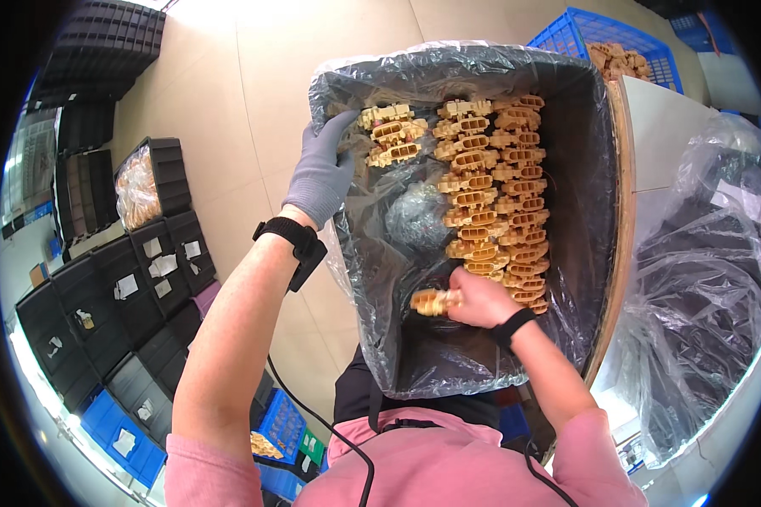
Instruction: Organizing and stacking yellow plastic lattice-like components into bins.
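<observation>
A black bin lined with clear plastic film stands in front of me, with rows of tan molded plastic parts packed close together inside. My left hand, in a grey glove, lies over the bin's left rim. Its thumb and forefinger are apart, beside a short stack of the same parts at the far left. Bare, my right hand is closed on one tan plastic part over the near end of the rows. That part is slightly blurred.
Crumpled film bulges inside the bin. A blue crate with tan parts stands at the far right. Clear plastic bags spread over the right side. Black boxes line the left floor. A cable hangs in front of me.
</observation>
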The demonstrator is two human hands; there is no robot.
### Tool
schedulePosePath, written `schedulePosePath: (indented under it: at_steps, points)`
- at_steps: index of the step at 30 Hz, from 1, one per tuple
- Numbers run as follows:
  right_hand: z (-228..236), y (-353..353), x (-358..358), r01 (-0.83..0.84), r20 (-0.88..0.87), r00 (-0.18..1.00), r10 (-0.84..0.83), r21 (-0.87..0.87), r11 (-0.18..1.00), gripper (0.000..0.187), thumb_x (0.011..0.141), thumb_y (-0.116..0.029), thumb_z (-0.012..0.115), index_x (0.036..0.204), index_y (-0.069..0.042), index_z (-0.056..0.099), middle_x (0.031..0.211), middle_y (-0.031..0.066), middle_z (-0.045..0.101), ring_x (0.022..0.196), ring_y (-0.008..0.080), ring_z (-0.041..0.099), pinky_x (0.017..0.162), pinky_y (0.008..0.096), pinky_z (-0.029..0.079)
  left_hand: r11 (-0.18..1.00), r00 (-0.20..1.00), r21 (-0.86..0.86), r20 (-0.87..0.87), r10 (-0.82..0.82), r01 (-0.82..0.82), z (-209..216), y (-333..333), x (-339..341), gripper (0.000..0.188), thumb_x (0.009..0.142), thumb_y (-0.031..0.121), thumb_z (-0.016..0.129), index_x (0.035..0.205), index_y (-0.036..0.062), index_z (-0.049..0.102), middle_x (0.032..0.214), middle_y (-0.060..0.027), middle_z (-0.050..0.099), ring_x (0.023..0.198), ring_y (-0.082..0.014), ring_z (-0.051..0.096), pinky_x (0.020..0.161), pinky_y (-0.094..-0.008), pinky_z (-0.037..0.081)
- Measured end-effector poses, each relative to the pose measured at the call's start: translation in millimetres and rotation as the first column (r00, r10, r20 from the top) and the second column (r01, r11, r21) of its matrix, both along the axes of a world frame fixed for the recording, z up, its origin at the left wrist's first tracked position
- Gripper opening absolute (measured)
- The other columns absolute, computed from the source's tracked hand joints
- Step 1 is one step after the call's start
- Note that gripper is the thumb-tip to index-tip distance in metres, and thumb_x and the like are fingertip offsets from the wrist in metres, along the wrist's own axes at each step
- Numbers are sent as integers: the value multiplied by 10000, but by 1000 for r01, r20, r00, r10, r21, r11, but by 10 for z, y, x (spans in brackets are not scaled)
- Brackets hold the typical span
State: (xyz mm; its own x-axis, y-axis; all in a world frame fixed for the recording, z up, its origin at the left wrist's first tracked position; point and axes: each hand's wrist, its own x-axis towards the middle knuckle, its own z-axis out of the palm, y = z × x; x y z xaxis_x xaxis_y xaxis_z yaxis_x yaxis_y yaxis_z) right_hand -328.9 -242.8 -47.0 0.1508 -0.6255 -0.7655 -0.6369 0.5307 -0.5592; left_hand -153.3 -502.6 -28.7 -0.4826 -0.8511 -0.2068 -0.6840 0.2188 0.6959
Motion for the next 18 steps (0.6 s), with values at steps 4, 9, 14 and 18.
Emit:
schedulePosePath:
  at_steps: [4,9,14,18]
  points:
    - [95,-373,-300,361,60,932,-357,-216,907,334,773,-195,665,1002,-38,480,858,197,614,795,371,617,706,427,489,999,999,43,28,20,-21,56,-11,-28,538,858,-29,521,1356,162,453,1252,-214,437,1160,-330,509,1002,-347,424]
    - [-45,-887,-275,426,6,890,-455,-364,828,371,783,-197,656,1063,-31,477,920,187,633,839,355,636,742,413,498,999,999,36,25,23,-24,53,-14,-21,534,863,-28,519,1354,174,458,1242,-210,440,1135,-327,522,988,-339,437]
    - [-716,-883,-49,687,379,713,-590,-208,696,531,829,-168,627,1298,-3,445,1099,141,649,959,257,656,782,359,523,1000,1000,22,25,13,-13,15,-3,-52,534,865,-17,526,1356,181,458,1223,-208,447,1107,-320,534,972,-336,445]
    - [-625,-864,328,874,416,349,-840,180,452,406,906,-207,557,1270,-70,439,1094,27,656,858,119,634,730,248,485,998,998,58,48,31,-33,44,2,-37,535,865,-9,530,1360,180,456,1212,-210,453,1086,-315,543,965,-335,445]
